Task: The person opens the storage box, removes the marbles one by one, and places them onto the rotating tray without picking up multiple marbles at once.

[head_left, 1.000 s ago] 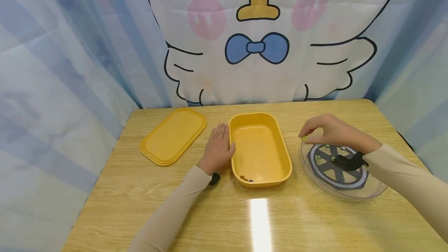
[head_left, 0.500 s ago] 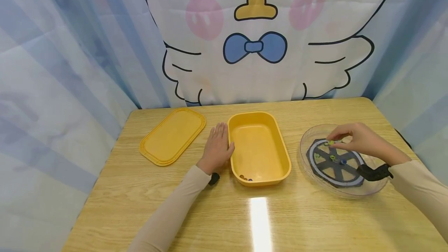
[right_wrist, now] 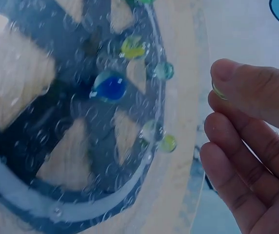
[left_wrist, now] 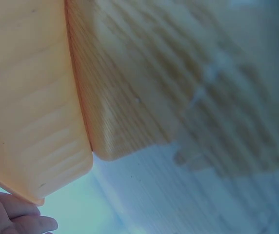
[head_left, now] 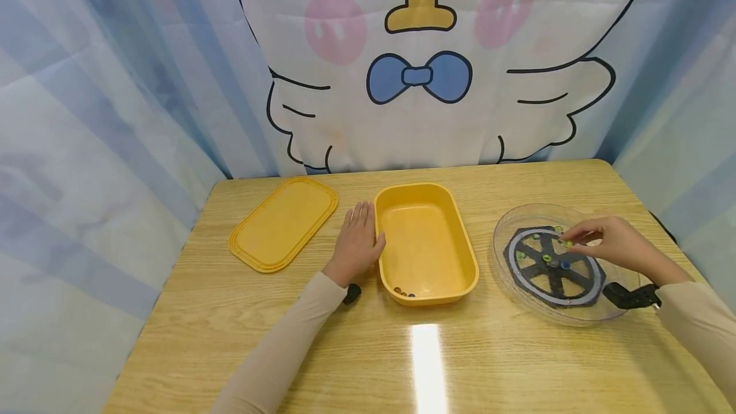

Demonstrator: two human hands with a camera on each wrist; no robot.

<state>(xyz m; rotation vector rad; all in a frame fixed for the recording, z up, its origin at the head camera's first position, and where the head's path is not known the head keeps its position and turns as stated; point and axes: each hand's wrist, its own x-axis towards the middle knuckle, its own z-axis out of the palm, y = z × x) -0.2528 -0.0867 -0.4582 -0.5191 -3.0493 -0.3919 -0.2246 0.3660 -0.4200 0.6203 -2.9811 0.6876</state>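
My right hand (head_left: 623, 248) pinches a small yellow-green marble (head_left: 568, 244) between thumb and index finger, above the right back part of a round clear dish (head_left: 531, 312). In the right wrist view only a sliver of the marble (right_wrist: 219, 91) shows past the thumb. Inside the dish lie several glass marbles, among them a blue marble (right_wrist: 109, 87) and a yellow marble (right_wrist: 133, 47), over a dark wheel-shaped pattern (head_left: 556, 283). My left hand (head_left: 356, 245) lies with straight fingers along the left side of a yellow bin (head_left: 468, 251), thumb at its rim.
A few small brown and blue marbles (head_left: 404, 294) sit in the bin's near left corner. To the left, a flat yellow lid (head_left: 284, 225) rests on the wooden table (head_left: 230, 324). Behind the table hangs a curtain (head_left: 420, 133) with a cartoon bird.
My right hand has carried the marble from the dish's left back rim across to its right part. My left hand has stayed beside the bin.
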